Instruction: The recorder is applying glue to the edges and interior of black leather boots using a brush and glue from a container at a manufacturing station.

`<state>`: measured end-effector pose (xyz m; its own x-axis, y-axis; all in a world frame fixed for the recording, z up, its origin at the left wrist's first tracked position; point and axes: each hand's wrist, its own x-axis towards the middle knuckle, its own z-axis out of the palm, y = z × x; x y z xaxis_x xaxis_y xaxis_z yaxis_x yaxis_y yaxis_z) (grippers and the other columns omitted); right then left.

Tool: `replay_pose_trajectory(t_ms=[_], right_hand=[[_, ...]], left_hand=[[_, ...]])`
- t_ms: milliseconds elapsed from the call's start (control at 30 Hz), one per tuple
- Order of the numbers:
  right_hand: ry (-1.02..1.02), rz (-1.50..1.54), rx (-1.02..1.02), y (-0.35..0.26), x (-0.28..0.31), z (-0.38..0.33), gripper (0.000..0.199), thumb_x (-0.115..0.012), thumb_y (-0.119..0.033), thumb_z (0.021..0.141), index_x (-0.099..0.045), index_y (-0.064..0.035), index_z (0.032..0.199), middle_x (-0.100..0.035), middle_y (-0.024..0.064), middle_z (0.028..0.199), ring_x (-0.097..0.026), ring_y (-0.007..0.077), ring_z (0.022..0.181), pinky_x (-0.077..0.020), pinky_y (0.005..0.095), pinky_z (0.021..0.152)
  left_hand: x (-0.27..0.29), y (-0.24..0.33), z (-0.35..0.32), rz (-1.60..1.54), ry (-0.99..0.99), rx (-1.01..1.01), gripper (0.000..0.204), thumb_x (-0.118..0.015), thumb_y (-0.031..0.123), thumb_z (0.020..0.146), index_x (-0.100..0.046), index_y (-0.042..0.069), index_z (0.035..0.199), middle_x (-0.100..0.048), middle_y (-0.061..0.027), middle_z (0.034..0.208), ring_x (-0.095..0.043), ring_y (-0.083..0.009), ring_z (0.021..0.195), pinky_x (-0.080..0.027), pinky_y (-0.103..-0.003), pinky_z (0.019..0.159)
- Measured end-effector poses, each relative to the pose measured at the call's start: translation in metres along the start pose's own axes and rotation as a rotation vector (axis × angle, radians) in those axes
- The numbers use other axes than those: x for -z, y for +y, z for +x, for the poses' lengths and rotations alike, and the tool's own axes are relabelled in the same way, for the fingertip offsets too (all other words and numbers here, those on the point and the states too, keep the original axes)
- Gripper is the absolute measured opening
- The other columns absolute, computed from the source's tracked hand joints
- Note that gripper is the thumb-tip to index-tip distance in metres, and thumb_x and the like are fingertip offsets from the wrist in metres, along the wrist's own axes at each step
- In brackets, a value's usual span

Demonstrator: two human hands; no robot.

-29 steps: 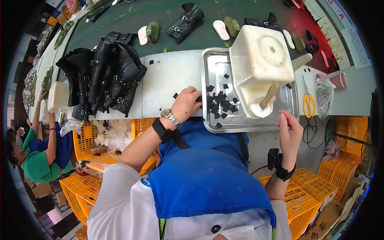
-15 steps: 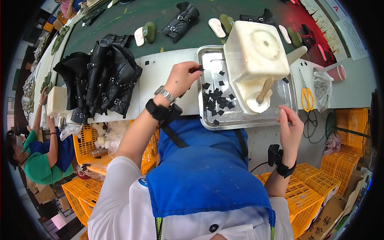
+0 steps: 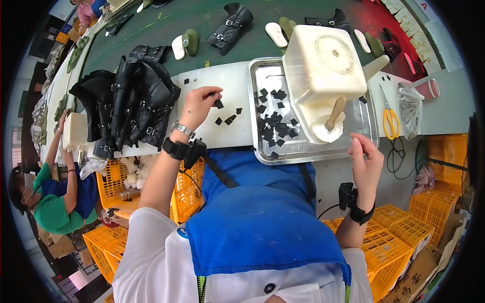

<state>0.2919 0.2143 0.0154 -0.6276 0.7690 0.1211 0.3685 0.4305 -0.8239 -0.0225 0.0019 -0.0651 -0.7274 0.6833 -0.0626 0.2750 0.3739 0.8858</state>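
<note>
My left hand [image 3: 198,108] is pinched on a small black fabric piece [image 3: 218,103] above the white table edge. Several similar black pieces [image 3: 230,119] lie just below and right of it. A metal tray [image 3: 264,158] stands in front of me, with a pile of black pieces [image 3: 275,123] in its left part. In it sits a whitish plastic glue container [image 3: 328,60], and a wooden-handled brush [image 3: 335,113] stands in its round spout. My right hand [image 3: 366,159] hovers by the tray's right front corner, fingers loosely curled and apart, with nothing seen in them.
Black buckled boots [image 3: 134,98] are bunched on the left. Orange-handled scissors [image 3: 390,122] and a plastic bag [image 3: 408,108] lie right of the tray. Boots and soles rest on the green conveyor belt [image 3: 151,30]. Yellow crates [image 3: 379,247] stand below. A co-worker [image 3: 58,202] works at left.
My left hand has moved left from the tray's rim to over the loose pieces on the table. A few more black pieces show in the tray's upper left. My right hand stays in place.
</note>
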Motion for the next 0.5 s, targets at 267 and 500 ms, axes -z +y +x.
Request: replay_pose_trajectory(t_ms=[267, 500], right_hand=[[-0.027, -0.009, 0.029, 0.000, -0.009, 0.002, 0.015, -0.057, -0.009, 0.083, -0.062, 0.0024, 0.091, -0.058, 0.0041, 0.065, -0.053, 0.0084, 0.058, -0.0420, 0.0214, 0.056], [-0.039, -0.004, 0.025, -0.001, -0.011, 0.001, 0.015, -0.056, -0.009, 0.083, -0.062, 0.0021, 0.092, -0.058, 0.0039, 0.064, -0.052, 0.0082, 0.058, -0.0419, 0.0213, 0.056]], left_hand=[[-0.013, -0.013, -0.042, 0.452, -0.027, -0.226, 0.038, -0.068, 0.015, 0.068, -0.058, 0.000, 0.101, -0.056, -0.0193, 0.096, -0.056, -0.0315, 0.085, -0.048, -0.034, 0.073], [-0.043, -0.022, -0.046, 0.653, 0.022, -0.175, 0.016, -0.060, 0.005, 0.072, -0.058, 0.000, 0.087, -0.057, -0.0150, 0.083, -0.057, -0.0327, 0.074, -0.048, -0.037, 0.067]])
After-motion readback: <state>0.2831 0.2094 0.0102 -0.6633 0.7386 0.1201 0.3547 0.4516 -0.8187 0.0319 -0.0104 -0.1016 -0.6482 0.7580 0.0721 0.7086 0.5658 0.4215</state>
